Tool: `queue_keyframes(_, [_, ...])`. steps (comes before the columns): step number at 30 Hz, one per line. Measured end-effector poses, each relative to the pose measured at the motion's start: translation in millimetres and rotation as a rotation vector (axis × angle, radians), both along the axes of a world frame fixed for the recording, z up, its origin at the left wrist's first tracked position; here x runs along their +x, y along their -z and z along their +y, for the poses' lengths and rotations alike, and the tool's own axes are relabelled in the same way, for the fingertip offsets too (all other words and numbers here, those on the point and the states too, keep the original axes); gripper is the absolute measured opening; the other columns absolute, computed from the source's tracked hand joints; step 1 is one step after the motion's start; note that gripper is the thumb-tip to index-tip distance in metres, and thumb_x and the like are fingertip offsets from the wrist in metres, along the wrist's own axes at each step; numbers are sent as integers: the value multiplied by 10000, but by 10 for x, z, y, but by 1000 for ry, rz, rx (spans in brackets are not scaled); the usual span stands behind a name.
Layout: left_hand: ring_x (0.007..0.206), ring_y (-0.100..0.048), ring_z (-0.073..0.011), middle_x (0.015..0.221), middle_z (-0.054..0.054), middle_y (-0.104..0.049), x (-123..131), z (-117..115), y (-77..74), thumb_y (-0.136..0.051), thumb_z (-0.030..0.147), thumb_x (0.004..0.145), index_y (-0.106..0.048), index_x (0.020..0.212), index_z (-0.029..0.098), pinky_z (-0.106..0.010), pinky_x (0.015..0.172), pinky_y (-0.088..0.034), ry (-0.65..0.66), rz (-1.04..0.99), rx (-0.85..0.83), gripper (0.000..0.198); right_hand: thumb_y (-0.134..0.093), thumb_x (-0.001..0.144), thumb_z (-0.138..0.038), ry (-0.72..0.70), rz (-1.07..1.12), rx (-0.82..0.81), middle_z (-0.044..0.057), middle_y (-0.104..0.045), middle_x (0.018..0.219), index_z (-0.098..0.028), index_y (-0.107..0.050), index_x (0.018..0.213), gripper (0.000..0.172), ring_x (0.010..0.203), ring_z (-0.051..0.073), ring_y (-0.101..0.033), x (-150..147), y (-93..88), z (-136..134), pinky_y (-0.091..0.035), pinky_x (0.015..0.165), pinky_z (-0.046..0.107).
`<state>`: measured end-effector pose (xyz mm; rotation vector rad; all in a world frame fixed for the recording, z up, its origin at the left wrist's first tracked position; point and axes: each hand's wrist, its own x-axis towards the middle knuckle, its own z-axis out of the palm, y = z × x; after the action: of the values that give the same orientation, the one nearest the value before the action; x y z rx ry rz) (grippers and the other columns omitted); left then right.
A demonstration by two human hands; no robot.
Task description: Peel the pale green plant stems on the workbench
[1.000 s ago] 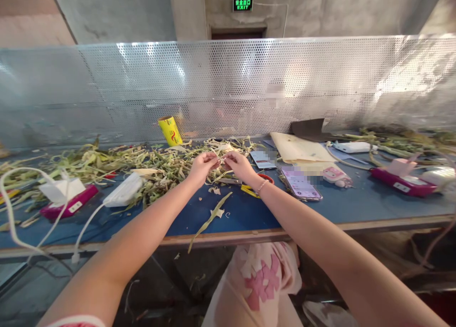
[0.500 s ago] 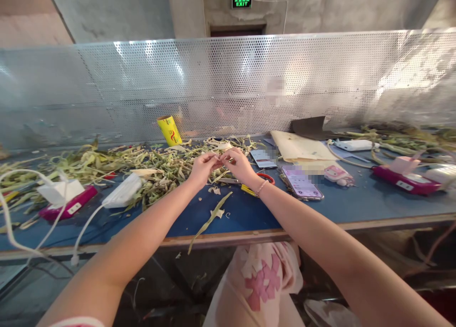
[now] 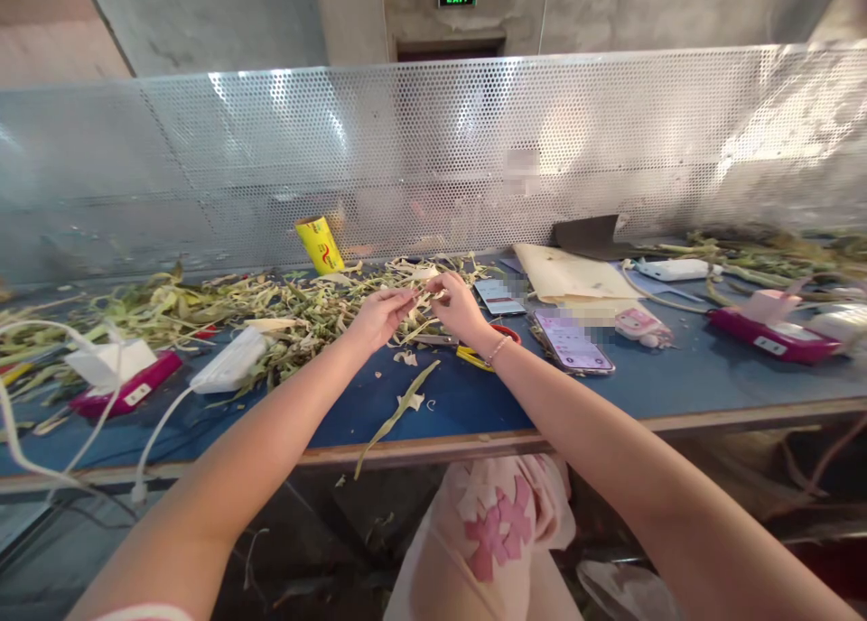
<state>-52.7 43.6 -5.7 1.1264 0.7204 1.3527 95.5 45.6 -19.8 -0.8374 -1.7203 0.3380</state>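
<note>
Over the pile of dried leaves and stems [image 3: 325, 310], my left hand [image 3: 383, 319] and my right hand [image 3: 458, 312] are close together with a small gap between them. Both have thumb and fingertips pinched on a thin pale strip [image 3: 423, 291], too small to name for certain. Below my right wrist lie scissors with red and yellow handles [image 3: 474, 357], partly hidden by that arm. A long dry leaf [image 3: 399, 413] lies nearer me, over the table's front edge.
Phones [image 3: 574, 341] and a paper sheet [image 3: 573, 276] lie to the right. Magenta power strips [image 3: 125, 386] with chargers and cables stand at both sides. A yellow cardboard tube [image 3: 319, 245] leans before the perforated metal screen [image 3: 379, 161]. The blue table [image 3: 467, 413] has a wooden front edge.
My hands have drawn slightly apart, and a pale strip shows between the fingertips. The whole view has shifted slightly. The things on the table stay put.
</note>
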Motion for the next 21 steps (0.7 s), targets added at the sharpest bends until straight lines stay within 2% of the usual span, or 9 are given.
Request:
queue_keyframes(6, [676, -604, -101, 683, -27, -660, -15, 18, 27, -726, 146, 536, -637, 611, 126, -220, 714, -481, 30, 18, 55, 119, -449, 660, -105, -18, 2, 40, 58, -492, 887, -176, -505, 897, 254, 821, 154, -496, 24, -24, -28, -453, 619, 267])
queue_keyframes(10, [680, -600, -94, 705, -32, -658, -35, 52, 43, -723, 176, 560, -632, 644, 118, -221, 728, -472, 37, 27, 78, 136, -454, 669, -83, -44, -86, 87, 63, -483, 948, -196, -512, 978, 334, 833, 150, -498, 43, -21, -23, -466, 654, 279])
queue_keyframes(17, [634, -576, -72, 653, -12, -634, -37, 38, 26, -698, 141, 590, -633, 638, 116, -194, 670, -466, 21, 7, 57, 85, -568, 712, -149, 5, -257, 286, 73, -422, 970, -210, -551, 936, 233, 918, 183, -456, 35, 23, -45, -432, 837, 368])
queue_keyframes(21, [620, -574, -80, 626, -15, -628, -8, 17, 43, -709, 149, 576, -643, 637, 109, -194, 651, -464, 72, 32, 40, 98, -549, 757, -189, 57, -293, 356, 79, -405, 983, -210, -577, 853, 103, 910, 183, -443, 20, 24, -65, -427, 830, 369])
